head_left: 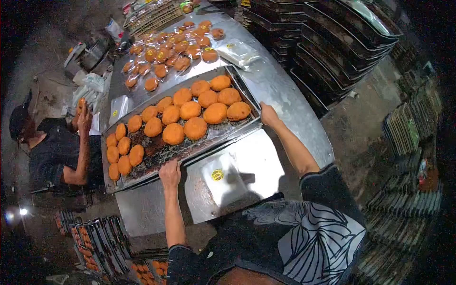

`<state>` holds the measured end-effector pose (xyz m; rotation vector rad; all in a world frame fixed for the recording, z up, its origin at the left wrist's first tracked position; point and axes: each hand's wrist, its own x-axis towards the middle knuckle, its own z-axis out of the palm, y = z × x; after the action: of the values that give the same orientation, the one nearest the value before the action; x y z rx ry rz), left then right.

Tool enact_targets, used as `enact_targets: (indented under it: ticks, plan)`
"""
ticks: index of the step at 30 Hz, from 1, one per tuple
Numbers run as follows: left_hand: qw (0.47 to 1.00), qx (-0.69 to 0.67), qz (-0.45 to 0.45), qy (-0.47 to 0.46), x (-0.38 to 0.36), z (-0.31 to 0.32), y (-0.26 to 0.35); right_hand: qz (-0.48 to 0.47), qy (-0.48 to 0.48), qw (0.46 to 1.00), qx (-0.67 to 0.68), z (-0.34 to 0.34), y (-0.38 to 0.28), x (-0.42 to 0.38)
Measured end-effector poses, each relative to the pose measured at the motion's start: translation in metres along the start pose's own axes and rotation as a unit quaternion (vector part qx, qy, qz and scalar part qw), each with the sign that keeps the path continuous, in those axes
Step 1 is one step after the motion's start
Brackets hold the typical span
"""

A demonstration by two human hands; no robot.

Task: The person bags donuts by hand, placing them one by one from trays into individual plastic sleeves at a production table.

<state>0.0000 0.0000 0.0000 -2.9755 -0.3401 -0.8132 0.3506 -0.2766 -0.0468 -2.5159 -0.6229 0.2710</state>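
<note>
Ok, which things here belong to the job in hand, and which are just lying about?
Likely part of the job:
tray, held by left grip and right grip
loose buns in it
bagged buns beyond it
labelled plastic packet, near side

Apparently just lying about:
dark tray stack, right
metal container, far left

Bakery workroom: tray stacks (341, 53), round buns (190, 110)

One tray (155, 148) holds twenty-two round buns (190, 110).
</note>
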Motion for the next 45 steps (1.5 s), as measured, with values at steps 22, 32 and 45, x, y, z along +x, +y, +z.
enact_targets:
  ticks: [22,32,45]
  plan:
    - [0.991,-0.131,-0.006,-0.021,-0.001,0.019,0.027,-0.003,0.034,0.967,0.251,0.006,0.070,0.027]
    - [0.961,-0.267,-0.012,-0.065,-0.033,-0.003,0.084,0.079,0.306,0.926,0.205,0.020,0.007,-0.087]
    - [0.719,-0.584,-0.130,-0.354,-0.068,0.021,0.092,-0.105,-0.240,0.910,0.323,0.056,-0.134,-0.285]
